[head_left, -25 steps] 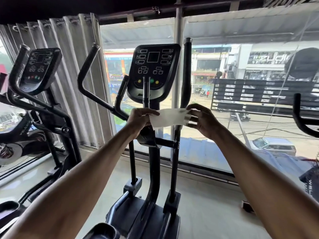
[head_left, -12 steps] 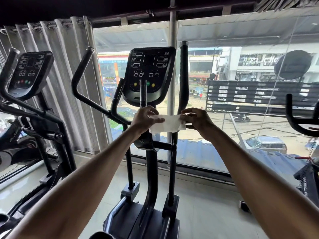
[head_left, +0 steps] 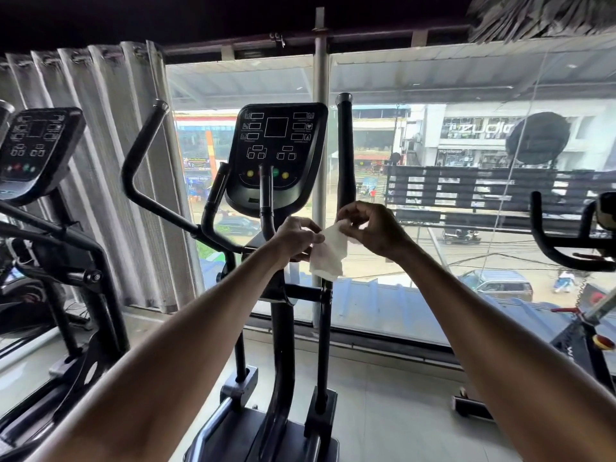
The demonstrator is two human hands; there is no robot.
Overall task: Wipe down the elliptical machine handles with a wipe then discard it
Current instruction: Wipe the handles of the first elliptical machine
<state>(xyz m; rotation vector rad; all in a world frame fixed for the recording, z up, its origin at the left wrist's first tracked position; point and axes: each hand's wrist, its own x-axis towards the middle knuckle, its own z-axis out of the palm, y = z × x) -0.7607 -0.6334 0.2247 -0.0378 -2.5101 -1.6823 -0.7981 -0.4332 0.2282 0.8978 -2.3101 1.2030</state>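
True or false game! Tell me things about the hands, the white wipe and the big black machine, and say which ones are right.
1. The left hand and the right hand both pinch the crumpled white wipe. True.
2. The wipe lies on the floor. False: it hangs between the two hands.
3. The black elliptical console has coloured round buttons. True.
4. The grey pleated curtain hangs right of the console. False: it hangs to the left of it.

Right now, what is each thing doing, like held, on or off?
wipe, crumpled, hanging from both hands
left hand, pinching the wipe's edge
right hand, pinching the wipe's top
console, screen dark
left handle, untouched
curtain, pulled aside
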